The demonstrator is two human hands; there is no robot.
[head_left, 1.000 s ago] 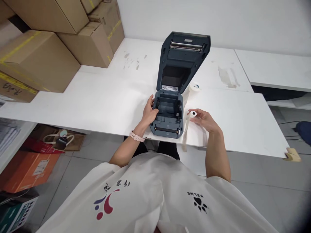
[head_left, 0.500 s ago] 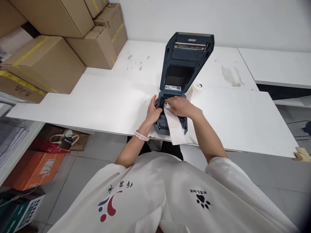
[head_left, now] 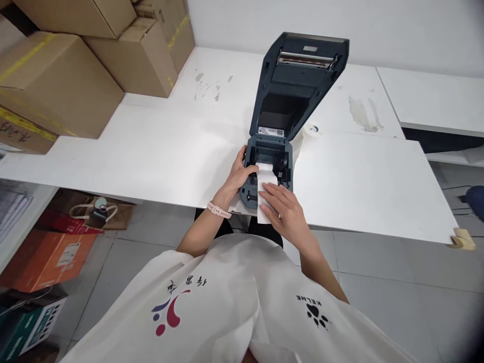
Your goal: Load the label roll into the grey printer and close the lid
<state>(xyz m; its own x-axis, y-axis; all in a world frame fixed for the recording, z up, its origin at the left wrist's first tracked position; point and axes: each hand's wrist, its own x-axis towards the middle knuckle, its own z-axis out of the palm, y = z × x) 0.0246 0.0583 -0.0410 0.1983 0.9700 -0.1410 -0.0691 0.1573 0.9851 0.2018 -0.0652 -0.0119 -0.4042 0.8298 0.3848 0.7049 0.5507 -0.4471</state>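
Note:
A dark blue-grey label printer (head_left: pixel 288 88) stands on the table with its lid tipped up and back. Inside its base lies a white paper roll, whose paper strip (head_left: pixel 266 177) runs forward over the front edge. My left hand (head_left: pixel 238 175) grips the left wall of the base, its thumb over the rim beside the paper. Flat on the strip at the front rests my right hand (head_left: pixel 285 209), fingers stretched out and apart. The strip's right side is partly hidden under these fingers.
Behind the printer's right side another white roll (head_left: pixel 312 132) stands on the white table (head_left: pixel 181 156). Cardboard boxes (head_left: pixel 64 83) are stacked at the left. An orange box (head_left: pixel 53 257) sits low at the left, and a cardboard piece (head_left: pixel 463 239) is at the table's right corner.
My right hand has let go of the roll, now down inside the base, and moved forward onto the strip. The strip lies straighter. My left hand stays at the printer's side.

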